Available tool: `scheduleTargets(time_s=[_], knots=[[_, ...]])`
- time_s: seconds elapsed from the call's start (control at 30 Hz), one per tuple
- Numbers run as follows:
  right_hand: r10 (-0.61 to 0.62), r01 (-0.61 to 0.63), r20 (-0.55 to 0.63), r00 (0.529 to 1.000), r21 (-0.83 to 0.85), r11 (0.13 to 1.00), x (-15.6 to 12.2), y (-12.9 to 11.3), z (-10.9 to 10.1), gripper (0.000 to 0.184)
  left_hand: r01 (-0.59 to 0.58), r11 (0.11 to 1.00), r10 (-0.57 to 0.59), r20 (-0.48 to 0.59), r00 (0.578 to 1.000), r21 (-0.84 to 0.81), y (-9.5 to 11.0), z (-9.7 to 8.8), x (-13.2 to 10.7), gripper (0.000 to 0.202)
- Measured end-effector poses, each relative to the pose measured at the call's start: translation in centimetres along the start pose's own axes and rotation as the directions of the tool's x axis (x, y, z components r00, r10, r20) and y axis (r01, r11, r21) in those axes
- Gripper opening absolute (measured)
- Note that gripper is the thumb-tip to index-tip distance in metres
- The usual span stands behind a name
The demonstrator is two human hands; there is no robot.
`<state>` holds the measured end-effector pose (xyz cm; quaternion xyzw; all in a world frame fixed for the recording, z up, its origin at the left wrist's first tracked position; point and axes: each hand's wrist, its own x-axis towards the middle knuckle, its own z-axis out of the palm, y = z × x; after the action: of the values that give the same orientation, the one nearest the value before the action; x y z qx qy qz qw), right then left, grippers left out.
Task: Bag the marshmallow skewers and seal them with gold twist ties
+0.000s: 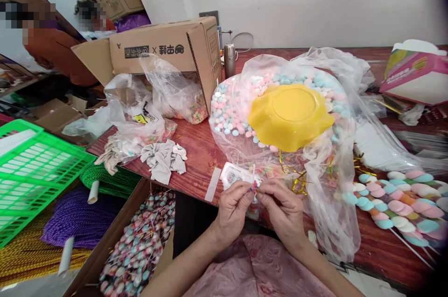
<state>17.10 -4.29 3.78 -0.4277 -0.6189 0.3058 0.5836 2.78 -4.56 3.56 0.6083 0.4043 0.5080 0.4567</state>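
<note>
My left hand [233, 206] and my right hand [285, 206] meet at the table's front edge, both closed in a pinch. Between the fingertips is a small red-and-blue piece [254, 188], mostly hidden, and a thin pale stick [254, 169] rises just above it. Behind the fingers lies a white packet [233, 175] with a printed pattern. Gold tinsel ties [300, 185] lie beside my right hand. Farther back, a yellow wavy-edged dish [292, 117] rests on a large clear bag [227, 143] of pink, blue and white sweet-like pieces.
Skewers of pastel discs [402, 199] lie at right. A cardboard box [164, 47] and bags of small coloured pieces [191, 112] stand back left, near a grey cloth [164, 159]. Lower left are a green basket [45, 166], twisted cords [82, 215] and bead strings [140, 241]. Two people sit beyond.
</note>
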Motion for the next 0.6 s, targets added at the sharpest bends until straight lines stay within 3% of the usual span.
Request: scheduleTargets(time_s=[0.1, 0.2, 0.33, 0.47, 0.53, 0.6], knots=[[-0.099, 0.098, -0.013, 0.995, -0.039, 0.994, -0.1, -0.1, 0.3, 0.024, -0.01, 0.998, 0.011, 0.019, 1.0, -0.056, 0.0, 0.3, 0.3, 0.027], [-0.085, 0.086, -0.046, 0.995, 0.015, 0.996, 0.1, 0.2, 0.6, 0.026, 0.117, 0.985, -0.112, 0.046, 0.993, -0.13, -0.2, 0.7, 0.3, 0.035], [0.059, -0.046, -0.135, 0.989, 0.1, 0.994, 0.5, 1.0, 1.2, 0.012, 0.237, 0.958, -0.224, 0.096, 0.97, -0.164, -0.1, 1.0, 0.4, 0.043], [0.293, -0.261, -0.108, 0.95, 0.24, 0.935, 0.9, 1.4, 1.2, 0.008, 0.353, 0.911, -0.341, 0.091, 0.936, -0.214, 0.1, 1.1, 0.4, 0.045], [0.394, -0.364, -0.041, 0.918, 0.306, 0.88, 1.0, 1.4, 0.7, 0.019, 0.428, 0.866, -0.41, 0.123, 0.904, -0.258, 0.2, 1.1, 0.4, 0.047], [0.43, -0.44, 0.105, 0.897, 0.314, 0.842, 0.9, 1.2, -0.1, 0.026, 0.482, 0.829, -0.452, 0.167, 0.876, -0.284, 0.2, 1.1, 0.4, 0.051]])
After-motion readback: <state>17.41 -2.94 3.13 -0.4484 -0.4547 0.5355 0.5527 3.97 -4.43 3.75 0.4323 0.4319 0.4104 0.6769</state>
